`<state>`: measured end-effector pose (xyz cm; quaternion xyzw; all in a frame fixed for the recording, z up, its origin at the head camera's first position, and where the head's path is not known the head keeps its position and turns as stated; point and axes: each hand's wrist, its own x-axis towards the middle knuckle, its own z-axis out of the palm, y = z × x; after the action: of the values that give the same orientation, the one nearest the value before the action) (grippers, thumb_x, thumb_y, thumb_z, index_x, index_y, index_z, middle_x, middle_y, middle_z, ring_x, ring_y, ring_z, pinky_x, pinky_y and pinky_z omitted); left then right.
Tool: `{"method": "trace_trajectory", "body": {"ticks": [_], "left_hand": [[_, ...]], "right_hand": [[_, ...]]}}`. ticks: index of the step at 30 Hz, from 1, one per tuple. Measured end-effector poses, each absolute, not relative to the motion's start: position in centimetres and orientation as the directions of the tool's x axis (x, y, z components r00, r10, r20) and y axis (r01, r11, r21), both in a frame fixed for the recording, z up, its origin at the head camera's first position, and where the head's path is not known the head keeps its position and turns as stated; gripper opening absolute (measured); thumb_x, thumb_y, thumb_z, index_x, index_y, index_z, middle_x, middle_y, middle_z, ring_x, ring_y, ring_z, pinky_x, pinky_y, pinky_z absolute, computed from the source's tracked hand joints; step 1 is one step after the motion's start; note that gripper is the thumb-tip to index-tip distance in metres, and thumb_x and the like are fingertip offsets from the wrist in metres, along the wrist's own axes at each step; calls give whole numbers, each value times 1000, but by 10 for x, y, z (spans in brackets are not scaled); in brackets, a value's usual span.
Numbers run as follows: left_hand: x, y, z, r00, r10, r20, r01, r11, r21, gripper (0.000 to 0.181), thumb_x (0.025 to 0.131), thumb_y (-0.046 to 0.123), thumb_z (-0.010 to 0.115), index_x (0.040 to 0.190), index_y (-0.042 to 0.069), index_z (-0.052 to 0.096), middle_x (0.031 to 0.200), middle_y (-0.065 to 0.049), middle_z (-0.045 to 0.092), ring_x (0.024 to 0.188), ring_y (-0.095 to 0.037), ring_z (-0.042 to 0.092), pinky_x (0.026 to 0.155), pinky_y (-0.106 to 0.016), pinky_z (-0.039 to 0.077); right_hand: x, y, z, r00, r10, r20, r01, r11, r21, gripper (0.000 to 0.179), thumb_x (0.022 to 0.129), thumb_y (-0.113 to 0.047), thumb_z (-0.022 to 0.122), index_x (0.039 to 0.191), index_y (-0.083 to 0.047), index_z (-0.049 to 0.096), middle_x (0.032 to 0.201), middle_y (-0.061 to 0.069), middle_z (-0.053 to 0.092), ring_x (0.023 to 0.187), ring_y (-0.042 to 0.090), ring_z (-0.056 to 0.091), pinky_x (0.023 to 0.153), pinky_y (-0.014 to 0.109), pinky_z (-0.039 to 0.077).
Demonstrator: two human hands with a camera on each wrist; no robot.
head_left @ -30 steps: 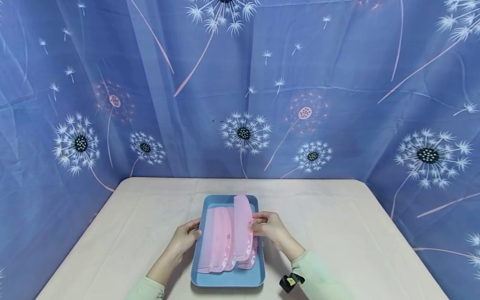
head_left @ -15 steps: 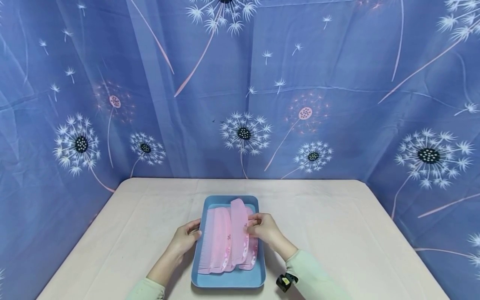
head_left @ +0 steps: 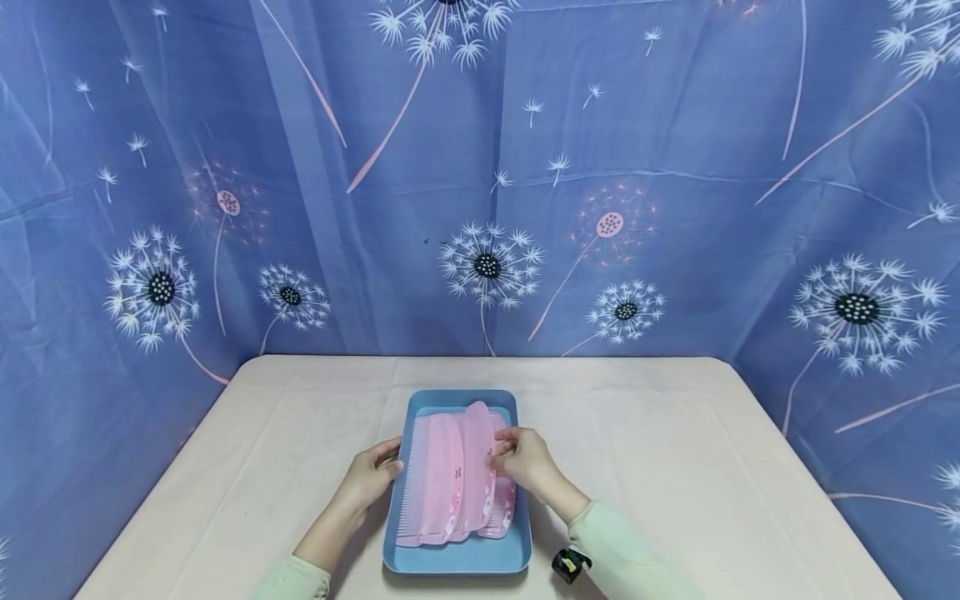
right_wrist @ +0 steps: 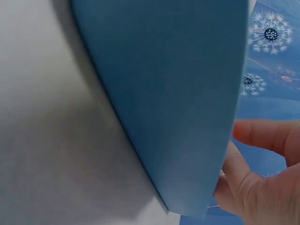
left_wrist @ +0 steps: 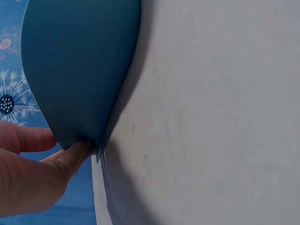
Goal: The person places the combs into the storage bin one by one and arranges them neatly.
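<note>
Several pink combs (head_left: 441,475) with printed spines lie overlapped in a blue tray (head_left: 453,562), teeth toward the left. My left hand (head_left: 367,477) grips the tray's left side, thumb at the rim. In the left wrist view its fingers (left_wrist: 75,157) bend around the tray's wall (left_wrist: 82,70). With thumb and fingertips my right hand (head_left: 528,460) pinches the spine of one comb (head_left: 477,475), which overlaps the combs to its left. Partly beneath that hand is another comb (head_left: 501,521) at the tray's right. In the right wrist view the tray wall (right_wrist: 173,93) hides the combs.
The tray stands on a table with a pale cover (head_left: 637,433). A blue curtain (head_left: 375,250) with dandelion prints encloses the back and both sides. By the right sleeve (head_left: 622,550) is a small black device (head_left: 570,565).
My right hand has brought the pinched comb left and lower, close against the other combs. The left hand stays at the tray's side.
</note>
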<state>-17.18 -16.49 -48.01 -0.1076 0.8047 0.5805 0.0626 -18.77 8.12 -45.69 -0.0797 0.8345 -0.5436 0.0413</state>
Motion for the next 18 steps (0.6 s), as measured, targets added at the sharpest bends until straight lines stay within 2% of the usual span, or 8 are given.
{"method": "trace_trajectory", "body": {"ticks": [7, 12, 18], "left_hand": [[-173, -164, -480, -968, -104, -228, -249, 297, 922, 46, 91, 0, 50, 137, -5, 47, 137, -27, 48, 128, -44, 44, 105, -52, 41], [-174, -164, -480, -969, -102, -226, -247, 309, 918, 46, 91, 0, 50, 137, -5, 47, 138, -27, 48, 129, -44, 43, 105, -52, 41], [-172, -167, -474, -977, -88, -193, -211, 315, 925, 45, 93, 0, 49, 136, -8, 45, 138, -30, 46, 126, -44, 46, 102, -49, 45]], "right_hand": [[-184, 84, -451, -977, -212, 36, -133, 462, -877, 39, 72, 3, 70, 107, 17, 61, 82, 15, 65, 71, 18, 63, 60, 27, 57], [-179, 90, -439, -969, -246, 36, -160, 504, -849, 38, 75, -1, 71, 108, 16, 61, 95, 24, 67, 83, 30, 66, 67, 33, 60], [-181, 105, -425, -961, -247, 123, -236, 507, -829, 34, 80, 0, 67, 112, 11, 61, 103, 26, 66, 90, 36, 66, 75, 39, 59]]}}
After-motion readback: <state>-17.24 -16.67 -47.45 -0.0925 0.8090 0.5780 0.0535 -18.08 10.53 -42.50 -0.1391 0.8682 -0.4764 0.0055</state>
